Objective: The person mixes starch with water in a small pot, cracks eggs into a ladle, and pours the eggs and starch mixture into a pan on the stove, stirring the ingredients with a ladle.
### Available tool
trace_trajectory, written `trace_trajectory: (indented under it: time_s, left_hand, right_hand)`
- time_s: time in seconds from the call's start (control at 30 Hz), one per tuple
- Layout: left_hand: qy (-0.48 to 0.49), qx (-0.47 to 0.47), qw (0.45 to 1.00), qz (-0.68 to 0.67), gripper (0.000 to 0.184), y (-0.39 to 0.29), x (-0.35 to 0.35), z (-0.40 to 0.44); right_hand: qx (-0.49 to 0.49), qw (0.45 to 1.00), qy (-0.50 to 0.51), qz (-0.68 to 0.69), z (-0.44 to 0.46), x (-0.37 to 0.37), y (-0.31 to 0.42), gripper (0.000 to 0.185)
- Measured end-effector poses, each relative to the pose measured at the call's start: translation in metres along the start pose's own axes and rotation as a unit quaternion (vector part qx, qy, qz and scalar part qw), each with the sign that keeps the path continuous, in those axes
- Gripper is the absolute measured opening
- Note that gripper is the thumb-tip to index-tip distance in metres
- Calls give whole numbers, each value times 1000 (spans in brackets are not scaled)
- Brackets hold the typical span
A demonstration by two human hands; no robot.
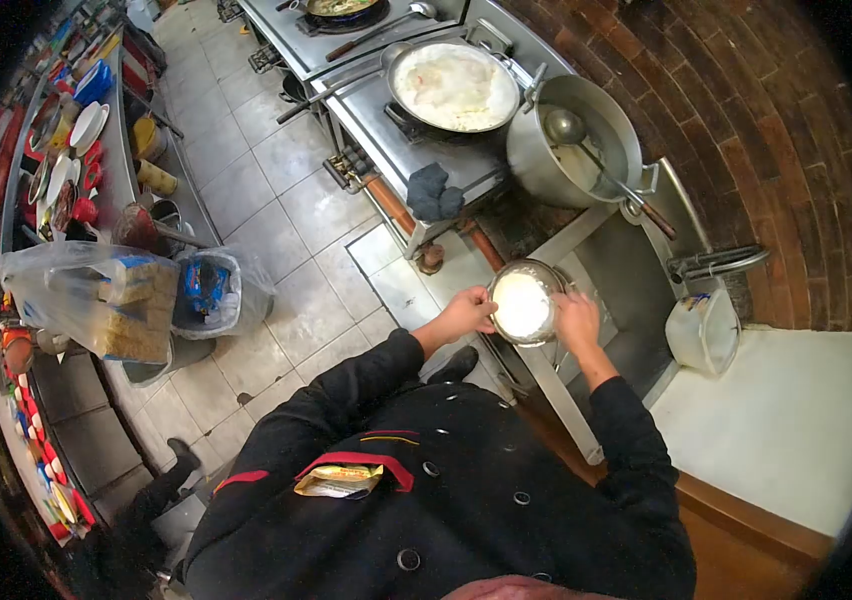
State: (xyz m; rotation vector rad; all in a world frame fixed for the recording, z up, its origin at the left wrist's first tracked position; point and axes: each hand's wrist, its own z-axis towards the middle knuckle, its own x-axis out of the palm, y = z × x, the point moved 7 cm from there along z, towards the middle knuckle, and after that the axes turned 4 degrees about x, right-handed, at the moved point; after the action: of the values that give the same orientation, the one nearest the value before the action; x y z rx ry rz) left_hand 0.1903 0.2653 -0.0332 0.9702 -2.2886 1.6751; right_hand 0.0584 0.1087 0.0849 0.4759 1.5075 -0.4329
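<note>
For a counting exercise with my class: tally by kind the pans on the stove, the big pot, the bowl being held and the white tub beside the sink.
Pans: 2
Big pot: 1
Held bowl: 1
White tub: 1
Total: 5

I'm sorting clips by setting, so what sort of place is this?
Most likely a restaurant or other commercial kitchen: a wide pan sits on a steel stove, a very large pot stands beside it, and there is a deep metal sink.

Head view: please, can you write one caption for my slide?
Left hand and right hand hold a round metal container with white contents by the sink, near a large pot.
</note>
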Motion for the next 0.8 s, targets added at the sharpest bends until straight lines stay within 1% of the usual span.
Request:
trace_trajectory:
  time_s: [0.03, 0.07, 0.13, 0.17, 0.23, 0.37, 0.43, 0.5, 0.57, 0.6, 0.67, 0.7, 0.77, 0.8]
  left_hand:
    - [-3, 1, 1000, -20, 19, 2, 1, 0]
    - [-7, 2, 999, -40, 19, 4, 0, 0]
    - [-9, -4, 999, -39, 19, 3, 1, -2]
    - [-11, -10, 999, -38, 19, 3, 2, -3]
    - [-10, -9, 999, -41, 19, 3, 2, -3]
    - [-3, -28, 999, -38, 20, 3, 2, -3]
    - [2, -38, 999, -32, 19, 1, 2, -2]
    - [12, -55, 998, -29, 20, 6, 2, 0]
    - [2, -34, 999, -20, 19, 11, -1, 6]
    - [15, -43, 999, -22, 19, 11, 2, 5]
    - [8, -50, 998, -23, 18, 3, 1, 1]
    - [17, -56, 998, -25, 18, 5, 3, 2]
    - [5, -41, 998, -43, 19, 4, 1, 3]
    - [8, -42, 998, -43, 19, 3, 2, 2]
  right_hand:
    - [23, 1000, 10, 18, -6, 3, -2, 21]
    - [24, 999, 11, 18, -14, 6, 0, 21]
    - [75, 994, 34, 67, -25, -4, 10, 22]
    - [75, 994, 34, 66, -29, -5, 14, 22]
    - [136, 984, 70, 88, -37, -1, 16, 23]
    - [168, 976, 67, 122, -42, -7, 36, 21]
    - [242, 955, 105, 139, -43, -1, 40, 19]
    - [231, 958, 90, 144, -42, -4, 49, 18]
    - [214, 963, 66, 148, -43, -16, 55, 18]
    - [229, 961, 68, 143, -44, -21, 52, 18]
    - [160, 977, -41, 131, -40, -46, 56, 16]
    - [170, 977, -40, 125, -42, -48, 55, 16]
    - [124, 986, -33, 107, -41, -51, 65, 16]
    - [127, 986, -34, 105, -42, -45, 68, 16]
